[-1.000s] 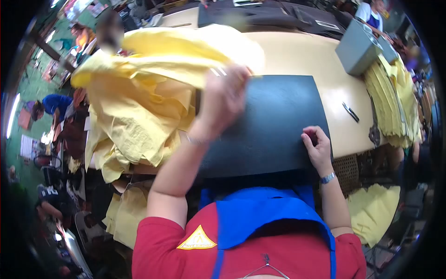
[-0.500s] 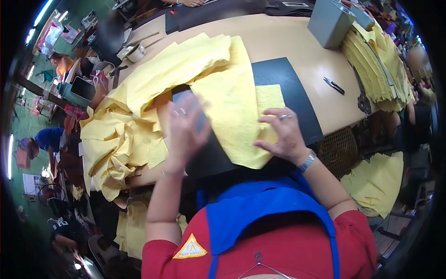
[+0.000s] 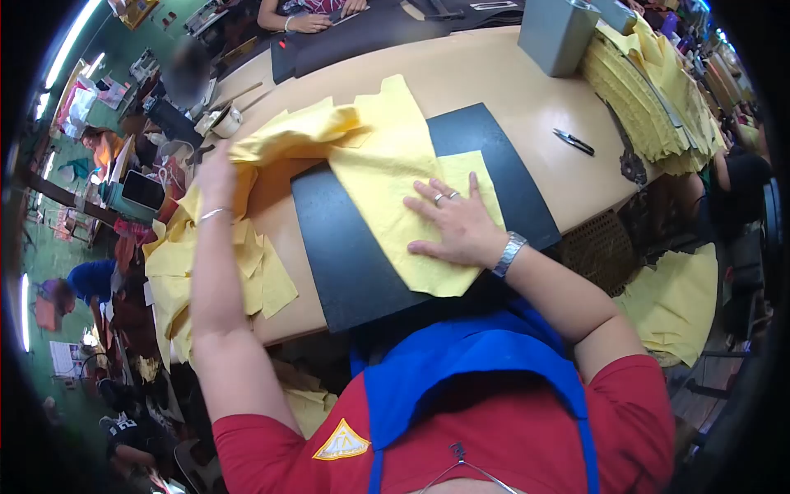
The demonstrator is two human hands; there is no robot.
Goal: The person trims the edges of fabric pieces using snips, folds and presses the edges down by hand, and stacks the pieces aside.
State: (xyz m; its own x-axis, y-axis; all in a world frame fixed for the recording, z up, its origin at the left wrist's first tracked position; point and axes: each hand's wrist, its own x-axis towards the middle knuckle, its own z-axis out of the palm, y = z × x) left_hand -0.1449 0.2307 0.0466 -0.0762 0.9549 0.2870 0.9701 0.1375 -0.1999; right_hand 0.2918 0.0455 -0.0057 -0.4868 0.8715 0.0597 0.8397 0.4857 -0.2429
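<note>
A large yellow leather-like sheet (image 3: 383, 185) lies partly over a dark board (image 3: 317, 247) on the table. My right hand (image 3: 453, 221) is open, palm down with fingers spread, pressing the sheet near its lower right part. A smaller yellow piece (image 3: 477, 177) shows beneath the sheet's right edge. On the far left, my left hand (image 3: 217, 177) is closed on the sheet's folded left end, slightly smeared by motion, its fingertips hidden. Below that hand, more crumpled yellow material (image 3: 267, 276) hangs over the table's left edge.
Thread snips (image 3: 573, 142) lie on the table (image 3: 527, 107) at the right. A grey metal can (image 3: 555, 37) stands by a stack of yellow pieces (image 3: 634, 99). A white cup (image 3: 226, 122) is at upper left. Across the table, another person's hand (image 3: 309, 23) rests on dark material.
My left hand has moved left from the board, drawing the sheet's folded part with it. My right hand has flattened onto the sheet, and more of the dark board shows.
</note>
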